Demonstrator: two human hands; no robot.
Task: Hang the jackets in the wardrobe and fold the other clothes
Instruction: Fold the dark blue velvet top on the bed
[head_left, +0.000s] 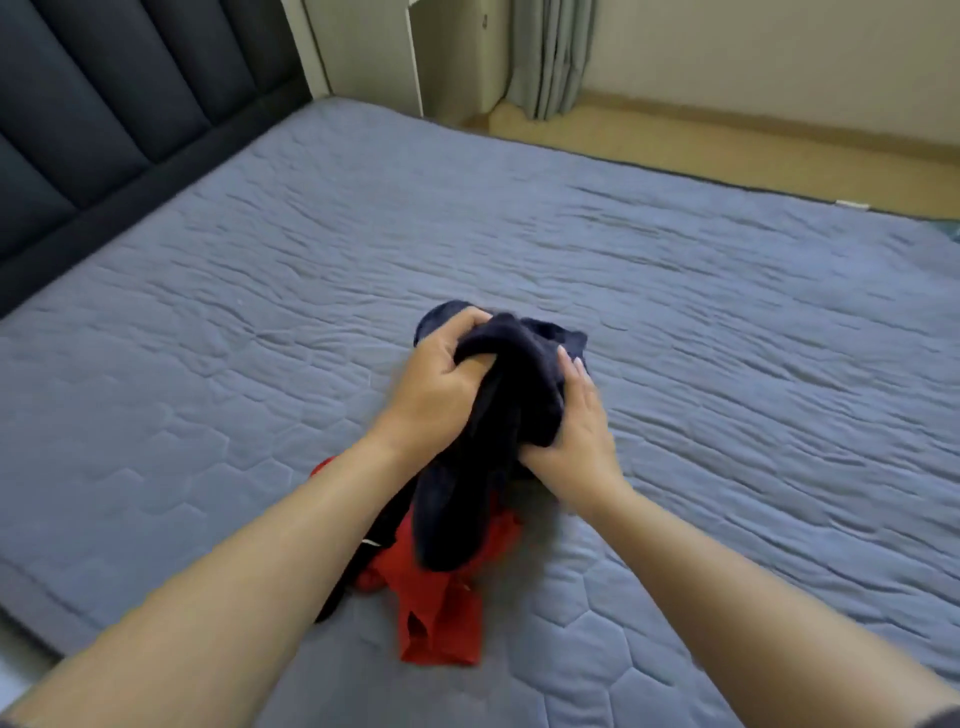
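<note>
Hands: L hand (434, 387) + R hand (574, 441) grip navy garment (498, 415).

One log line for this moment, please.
left hand: grips dark garment | right hand: grips same | red garment: crumpled on bed

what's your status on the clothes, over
Hands: left hand and right hand both grip navy garment, bunched over the bed. Under it, red garment crumpled, not yet folded. No obstruction seen.
</note>
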